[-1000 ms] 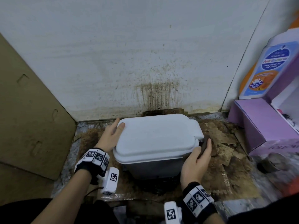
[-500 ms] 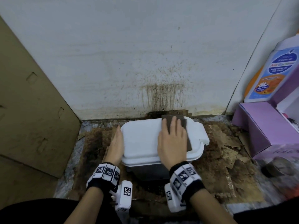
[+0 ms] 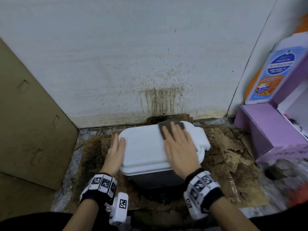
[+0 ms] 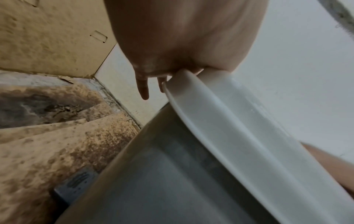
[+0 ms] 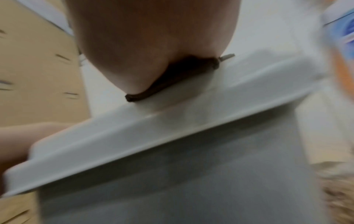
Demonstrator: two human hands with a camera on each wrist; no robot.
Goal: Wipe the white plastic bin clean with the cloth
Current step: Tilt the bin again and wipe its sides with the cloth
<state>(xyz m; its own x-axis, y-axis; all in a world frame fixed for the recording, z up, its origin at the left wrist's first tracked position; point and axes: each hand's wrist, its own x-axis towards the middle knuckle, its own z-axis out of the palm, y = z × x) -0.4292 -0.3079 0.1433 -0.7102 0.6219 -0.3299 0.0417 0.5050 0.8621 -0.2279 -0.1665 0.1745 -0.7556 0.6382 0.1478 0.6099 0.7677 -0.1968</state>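
Note:
The white plastic bin (image 3: 145,150) stands with its lid closed on the dirty floor against the wall. A dark brown cloth (image 3: 166,129) lies on the far right part of the lid. My right hand (image 3: 179,144) presses flat on the cloth with straight fingers; in the right wrist view the cloth (image 5: 172,81) is squeezed between palm and lid (image 5: 153,133). My left hand (image 3: 116,147) rests against the bin's left side, fingers straight and thumb on the lid top. The left wrist view shows that palm (image 4: 184,37) against the lid edge (image 4: 229,121).
A big cardboard sheet (image 3: 33,122) leans at the left. The wall (image 3: 160,100) behind the bin is stained brown. Torn, soiled cardboard (image 3: 225,147) covers the floor. A purple box (image 3: 270,129) and a wash bottle (image 3: 273,72) stand at the right.
My right hand came up from the bin's right side onto the lid and pushed the cloth toward the far right. The left hand slid from the lid's far corner to its left side.

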